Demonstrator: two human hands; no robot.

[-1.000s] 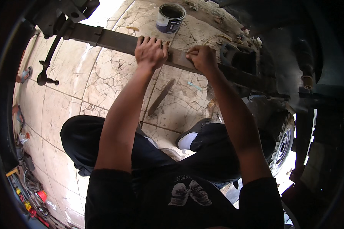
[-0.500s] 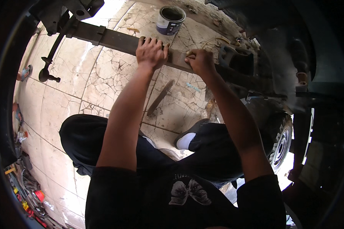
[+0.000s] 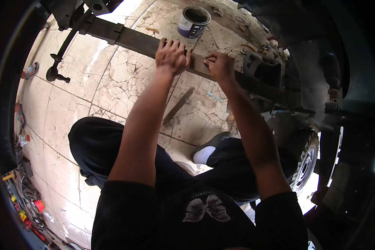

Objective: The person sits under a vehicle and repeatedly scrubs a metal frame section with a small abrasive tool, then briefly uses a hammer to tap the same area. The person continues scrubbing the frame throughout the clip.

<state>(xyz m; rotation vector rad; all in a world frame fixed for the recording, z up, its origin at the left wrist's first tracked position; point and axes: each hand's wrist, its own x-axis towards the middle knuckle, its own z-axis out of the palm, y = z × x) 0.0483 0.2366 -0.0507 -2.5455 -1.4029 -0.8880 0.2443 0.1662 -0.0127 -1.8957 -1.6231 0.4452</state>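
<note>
A long dark metal beam runs across in front of me, with a paler, worn patch on its face between my hands. My left hand lies over the beam, its fingers hooked across the far edge. Just to its right, my right hand is closed in a pinch against the beam near the pale patch. Whatever its fingertips may hold is hidden. On the tiles below the beam lies a flat, narrow dark strip.
An open paint can stands beyond the beam. A dark rod with a jointed end hangs at the left. Dark vehicle parts and a wheel are on the right. Tools and cables lie at lower left.
The whole view has shifted slightly, so the scene sits a little further right. My left hand keeps its hold on the beam; my right fingertips have moved slightly toward the beam's far edge.
</note>
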